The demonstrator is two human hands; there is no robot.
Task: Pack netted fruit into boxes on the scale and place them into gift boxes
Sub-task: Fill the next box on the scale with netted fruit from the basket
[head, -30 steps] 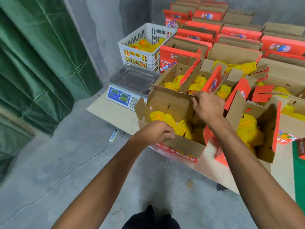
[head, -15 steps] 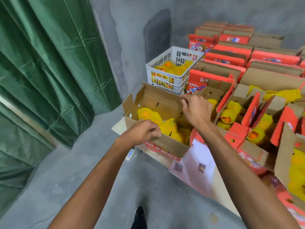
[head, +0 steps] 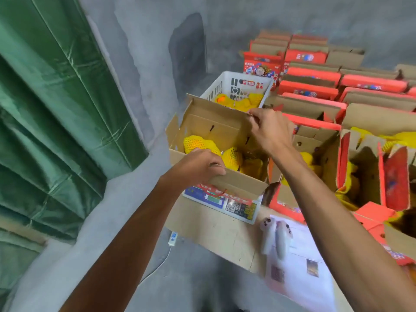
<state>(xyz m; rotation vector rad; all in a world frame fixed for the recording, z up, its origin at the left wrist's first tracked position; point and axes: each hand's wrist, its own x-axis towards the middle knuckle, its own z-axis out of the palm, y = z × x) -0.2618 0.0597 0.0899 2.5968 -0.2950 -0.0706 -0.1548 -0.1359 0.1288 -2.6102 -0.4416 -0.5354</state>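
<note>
Writing first: the red strip on the near face of the box (head: 216,131) you're holding carries white letters, mostly cut off by the flap; reads approx. "...H FRUIT", blurred, can't confirm. The scale (head: 227,204) below it shows a blue front panel w/ a green display and a number keypad; digits too blurred to read. Red gift boxes (head: 313,86) stacked at the back have printed graphics, text illegible. A white sheet (head: 299,262) on the table (head: 216,230) has small photos, no legible text.

Hands: your left hand (head: 198,166) has fingers curled over the near flap of the box, thumb side toward you, gripping the cardboard edge. Your right hand (head: 270,129) is raised higher, fingers and thumb pinching the far flap at its right corner. Both forearms reach fwd from the bottom of the view.

The box is open-topped, brown inside, sitting over the scale; whether it's resting on the pan or just above it, can't tell. Netted fruit (head: 202,144) in yellow mesh lies inside, approx. three or four pcs visible. A white basket (head: 238,86) just behind the box holds more yellow-netted fruit. Right of your right arm, more open boxes w/ netted fruit stand on the table. A green curtain (head: 56,109) hangs at left.
</note>
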